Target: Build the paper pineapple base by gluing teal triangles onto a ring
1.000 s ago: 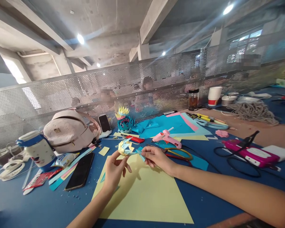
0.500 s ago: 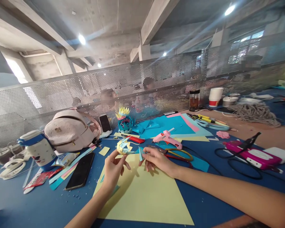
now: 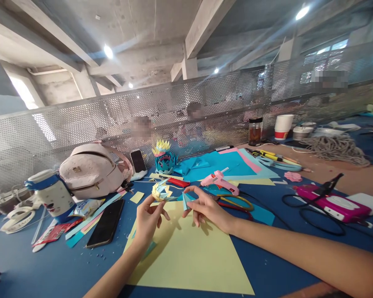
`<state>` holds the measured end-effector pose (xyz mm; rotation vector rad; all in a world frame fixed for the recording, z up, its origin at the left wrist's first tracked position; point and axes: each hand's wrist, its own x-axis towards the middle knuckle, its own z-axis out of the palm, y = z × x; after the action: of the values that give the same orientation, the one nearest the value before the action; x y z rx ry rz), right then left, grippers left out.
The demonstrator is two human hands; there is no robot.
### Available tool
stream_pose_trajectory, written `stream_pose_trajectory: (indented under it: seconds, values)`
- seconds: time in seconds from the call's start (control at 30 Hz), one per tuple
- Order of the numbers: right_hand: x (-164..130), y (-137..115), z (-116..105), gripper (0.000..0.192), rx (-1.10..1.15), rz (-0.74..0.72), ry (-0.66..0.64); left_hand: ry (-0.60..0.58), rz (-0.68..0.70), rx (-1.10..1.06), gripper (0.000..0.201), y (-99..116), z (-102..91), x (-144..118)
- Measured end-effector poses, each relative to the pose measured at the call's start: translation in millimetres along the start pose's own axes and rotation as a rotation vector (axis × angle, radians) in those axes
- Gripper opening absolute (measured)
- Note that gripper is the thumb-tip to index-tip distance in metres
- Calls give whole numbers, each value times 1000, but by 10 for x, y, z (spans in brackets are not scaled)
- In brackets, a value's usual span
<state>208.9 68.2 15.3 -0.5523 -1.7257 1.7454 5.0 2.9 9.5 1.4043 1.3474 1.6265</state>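
My left hand [image 3: 148, 219] holds up a small folded paper model [image 3: 161, 191] in yellow and blue, pinched between thumb and fingers above a large yellow sheet [image 3: 189, 256]. My right hand [image 3: 205, 206] is just to its right and pinches a small folded blue paper piece [image 3: 185, 200], a short gap away from the model. A finished blue and yellow paper flower [image 3: 163, 158] stands farther back on the blue table [image 3: 49, 269].
A pink glue gun [image 3: 219, 180] and scissors [image 3: 233, 201] lie right behind my right hand. A black phone [image 3: 105, 223], a mug [image 3: 51, 194] and a pale backpack [image 3: 91, 169] are to the left. A pink device with cables [image 3: 332, 203] is at right. A perforated metal screen [image 3: 81, 124] backs the table, people behind it.
My right hand has drawn the blue piece away from the model and lifted slightly with its fingers spread wider. The left hand keeps the model raised, almost still.
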Motion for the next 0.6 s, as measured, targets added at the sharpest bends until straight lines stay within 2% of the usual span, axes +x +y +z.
stream_pose_trajectory:
  seconds: [0.27,0.5,0.6]
  values:
    - [-25,-8,18,56,-4,26,-65,-7,-2,10,40,-11,-2,0]
    - [0,40,-5,35,13,52,-75,-11,5,1,38,-25,0,6]
    - [3,28,5,35,28,47,-51,-6,8,5,38,-23,1,5]
